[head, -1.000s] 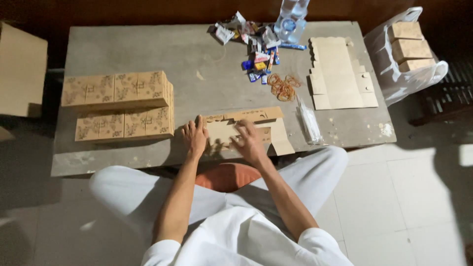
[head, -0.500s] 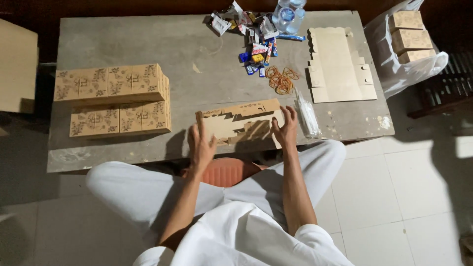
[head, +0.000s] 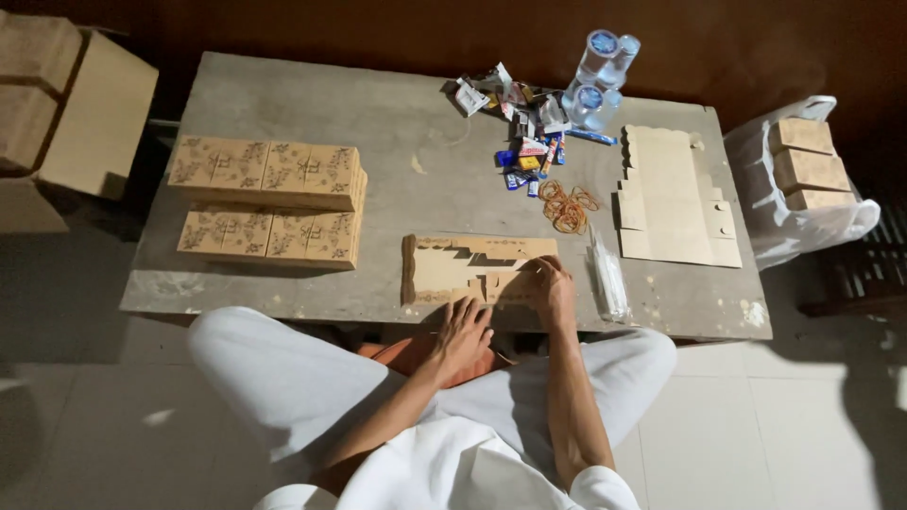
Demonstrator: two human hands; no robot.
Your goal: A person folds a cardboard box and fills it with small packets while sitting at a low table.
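Your flat tan cardboard box blank (head: 472,269) looks matt and papery, as do the stacked printed cardboard boxes (head: 269,200). The grey table (head: 397,142) looks rough, stained stone; the clear plastic bottles (head: 595,80) shine.

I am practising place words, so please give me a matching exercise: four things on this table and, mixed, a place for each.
Things:
1. bottles
2. rubber bands
3. finished boxes
4. flat box

Places:
A. under both hands, near edge
B. far edge, right of middle
C. left side, stacked
D. middle, left of the blanks

Pairs: 1-B, 2-D, 3-C, 4-A
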